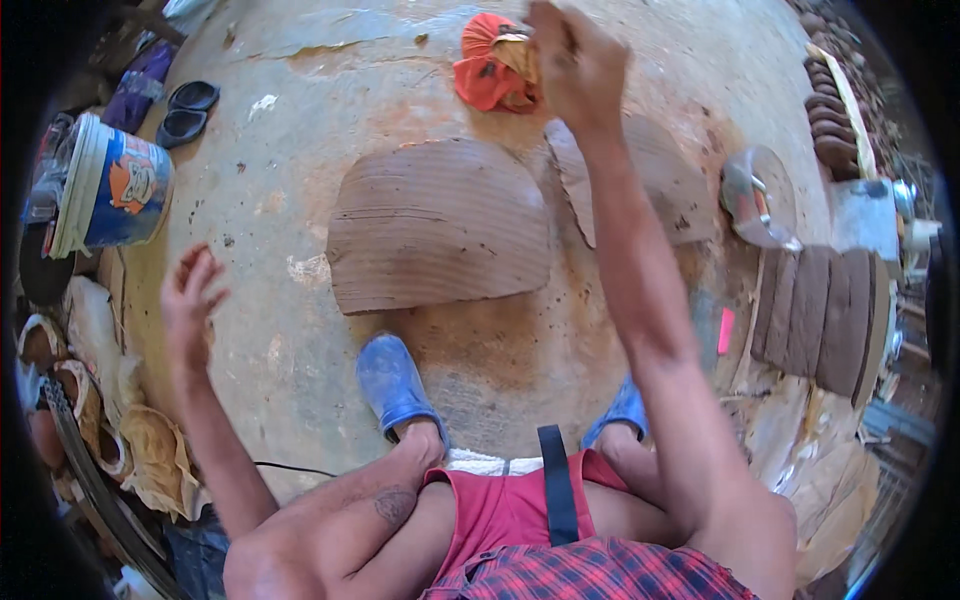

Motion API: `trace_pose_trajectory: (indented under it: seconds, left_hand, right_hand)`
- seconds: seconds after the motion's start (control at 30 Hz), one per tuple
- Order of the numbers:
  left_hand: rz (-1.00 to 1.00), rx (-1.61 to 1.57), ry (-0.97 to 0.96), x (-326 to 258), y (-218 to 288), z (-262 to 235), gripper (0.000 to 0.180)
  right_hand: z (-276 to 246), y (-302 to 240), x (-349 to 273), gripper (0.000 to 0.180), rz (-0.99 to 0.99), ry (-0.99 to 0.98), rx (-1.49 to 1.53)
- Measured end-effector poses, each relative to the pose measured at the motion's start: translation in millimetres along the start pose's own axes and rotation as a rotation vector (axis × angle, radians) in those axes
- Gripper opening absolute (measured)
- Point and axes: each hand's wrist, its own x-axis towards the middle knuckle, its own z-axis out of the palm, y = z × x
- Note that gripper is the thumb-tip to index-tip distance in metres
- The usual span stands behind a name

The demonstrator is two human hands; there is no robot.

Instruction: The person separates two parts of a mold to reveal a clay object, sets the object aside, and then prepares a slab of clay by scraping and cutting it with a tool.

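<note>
While my half-curled left hand (190, 305) hangs bare at nine o'clock, my bunched right hand (582, 75), contents unclear, hovers by orange cloth (480, 78) at twelve, beyond a clay slab (440, 228).

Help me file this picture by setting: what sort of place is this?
Probably a clay or pottery workshop: a flat, lined brown slab lies mid-view on the floor, thick brown clay-like pieces sit side by side at the right, and curved brown pieces line up farther off.

Two flat clay sheets (440, 230), two blue clogs (392, 380), two dark slippers (182, 127), one bucket (125, 190), one pink strip (725, 331)
</note>
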Motion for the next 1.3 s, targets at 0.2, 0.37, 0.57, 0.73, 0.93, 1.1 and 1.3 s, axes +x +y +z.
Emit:
trace_pose_trajectory:
  seconds: [0.2, 0.37, 0.57, 0.73, 0.93, 1.1, 1.3]
  left_hand:
    - [0.248, -0.061, -0.374, 72, 153, -25, 0.051]
    - [0.443, 0.209, -0.339, 3, 276, -19, 0.067]
    - [0.707, 0.962, -0.356, -134, 231, -33, 0.027]
    - [0.32, 0.659, -0.319, -195, 58, -131, 0.013]
    - [-0.069, 0.166, -0.301, -223, -79, -133, 0.027]
    - [0.284, 0.092, 0.178, -202, 47, -118, 0.021]
    - [0.554, -0.062, 0.058, -171, 104, 42, 0.035]
  right_hand:
    - [-35, 8, 72, 0.049, -0.291, -0.207, -0.265]
    - [-91, -9, 61, 0.059, 0.002, -0.362, -0.323]
    - [-168, -51, 16, 0.057, 0.068, -0.534, -0.476]
    - [-214, -70, -2, 0.053, 0.154, -0.511, -0.441]
    - [-255, -46, -34, 0.051, 0.308, -0.539, -0.377]
    - [-197, -19, -84, 0.053, 0.815, -0.675, -0.041]
    - [-86, 66, -204, 0.068, 0.994, -0.563, -0.165]
